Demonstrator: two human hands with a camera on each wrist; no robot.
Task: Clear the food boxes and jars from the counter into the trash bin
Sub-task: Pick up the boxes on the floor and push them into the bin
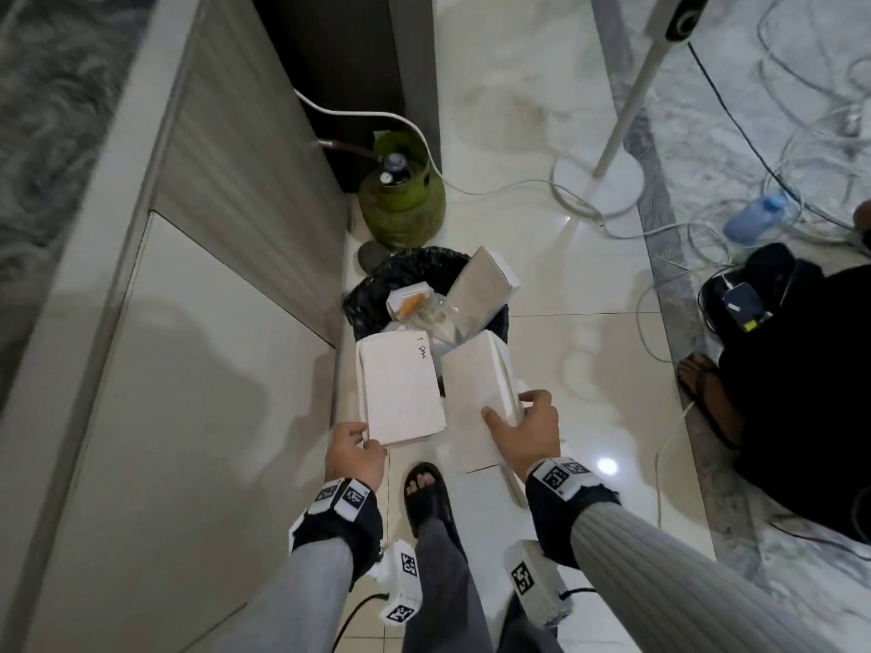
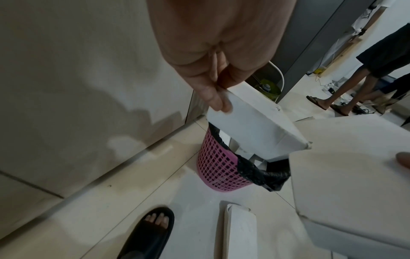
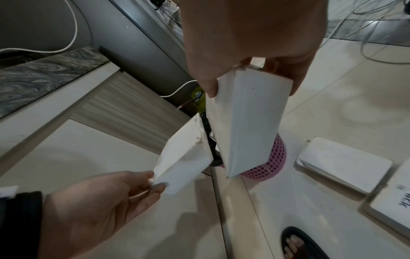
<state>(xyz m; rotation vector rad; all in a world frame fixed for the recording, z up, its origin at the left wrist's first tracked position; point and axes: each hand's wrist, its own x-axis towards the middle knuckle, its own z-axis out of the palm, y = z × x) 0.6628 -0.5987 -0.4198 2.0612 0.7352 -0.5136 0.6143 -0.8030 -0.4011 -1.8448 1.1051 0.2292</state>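
Observation:
A pink mesh trash bin (image 2: 219, 168) lined with a black bag (image 1: 377, 294) stands on the floor by the cabinet, holding a white box (image 1: 480, 285) and clear packaging. My left hand (image 1: 353, 445) pinches the near corner of a white food box (image 1: 400, 388) with handwriting on it, tilted over the bin's near rim. My right hand (image 1: 523, 431) grips a second white food box (image 1: 476, 384) by its near end, thumb on top, also above the bin. In the right wrist view this box (image 3: 244, 122) hangs end-down over the bin (image 3: 270, 166).
More white boxes (image 3: 341, 164) lie on the floor at my right. A green gas cylinder (image 1: 400, 200) stands behind the bin. Cabinet fronts (image 1: 188, 369) run along the left. A fan stand (image 1: 598, 181), cables and another person's sandalled foot (image 1: 707, 393) are at the right.

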